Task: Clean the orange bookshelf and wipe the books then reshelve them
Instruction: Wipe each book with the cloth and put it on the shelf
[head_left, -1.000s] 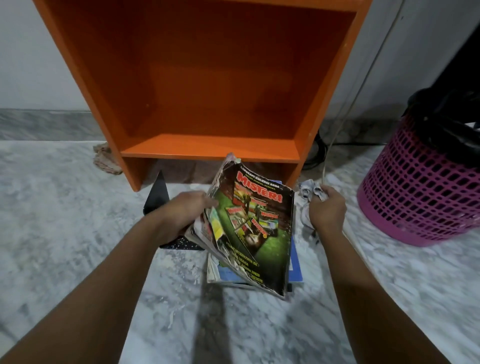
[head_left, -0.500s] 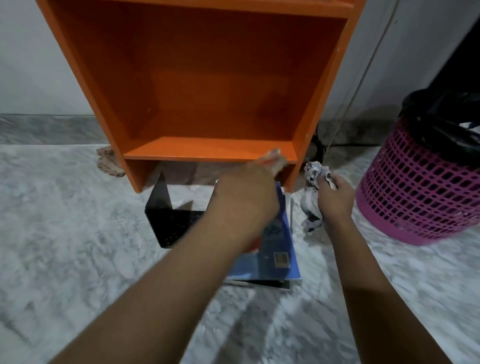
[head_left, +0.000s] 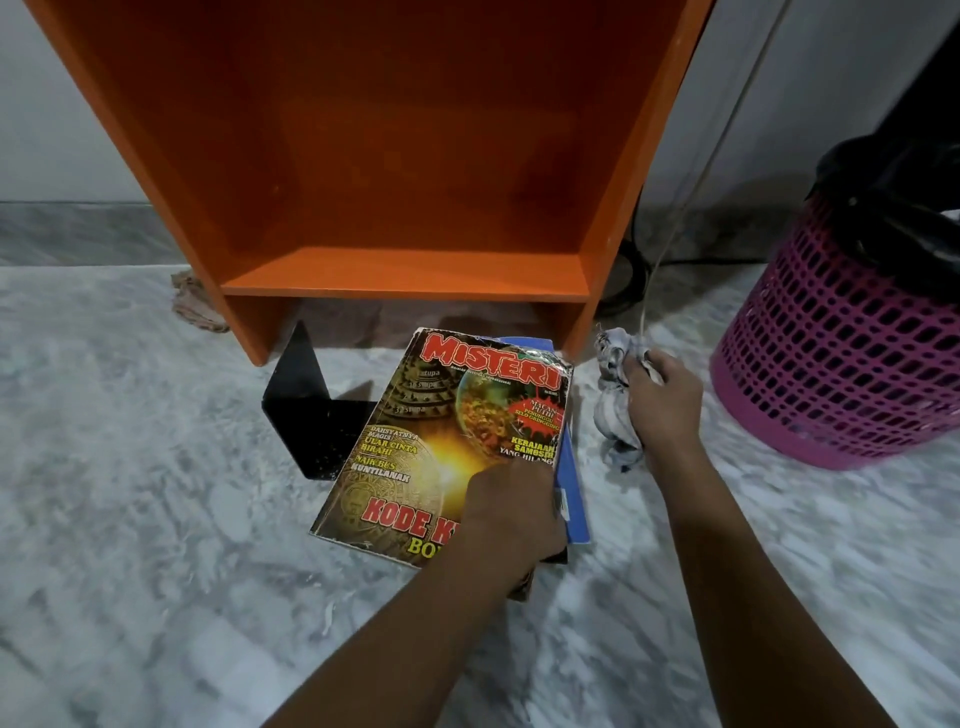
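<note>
The orange bookshelf (head_left: 405, 275) stands on the floor with its compartment bare. In front of it a gold-covered "MISTERI" magazine (head_left: 441, 426) lies tilted on top of a blue book (head_left: 571, 483). My left hand (head_left: 511, 514) grips the magazine at its lower right corner, fingers curled round the edge. To the right, my right hand (head_left: 662, 400) holds a crumpled grey cloth (head_left: 613, 410) just above the floor, apart from the books.
A black metal bookend (head_left: 306, 400) stands left of the magazine. A pink mesh basket (head_left: 831, 374) with dark contents is at the right. A brown rag (head_left: 195, 306) lies by the shelf's left foot. A thin cable (head_left: 691, 182) hangs along the shelf's right side. Marble floor all around.
The green-covered magazine my left hand held has left view; after reaching toward the shelf edge, that hand now grips a gold-covered one on the stack. My right hand stayed with the cloth.
</note>
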